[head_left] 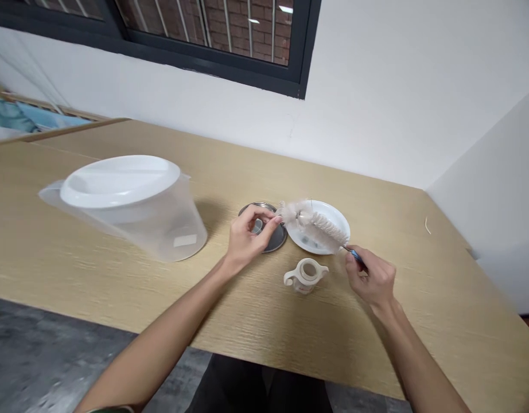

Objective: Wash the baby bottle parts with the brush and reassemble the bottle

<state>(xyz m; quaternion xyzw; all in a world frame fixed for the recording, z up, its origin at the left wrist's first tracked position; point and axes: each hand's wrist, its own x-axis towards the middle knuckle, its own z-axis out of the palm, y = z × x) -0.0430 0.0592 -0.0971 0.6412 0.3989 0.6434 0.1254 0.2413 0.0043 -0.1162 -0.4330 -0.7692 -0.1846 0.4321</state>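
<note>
I am holding a bottle brush (316,225) over the white plate (335,215): my right hand (371,279) is closed around its blue handle, and my left hand (247,238) is pinching the fluffy tip. The small cup (306,276) and metal lid (271,241) are sitting on the table (118,275), seemingly not yet scrubbed. The pitcher (131,203) is standing well apart. I am seeing no readable writing.

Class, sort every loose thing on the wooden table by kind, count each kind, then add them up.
Clear plastic pitcher with white lid: 1
Round white plate: 1
Round metal disc: 1
Small white ceramic jug: 1
White bristle bottle brush, in both hands: 1
Total: 5
</note>
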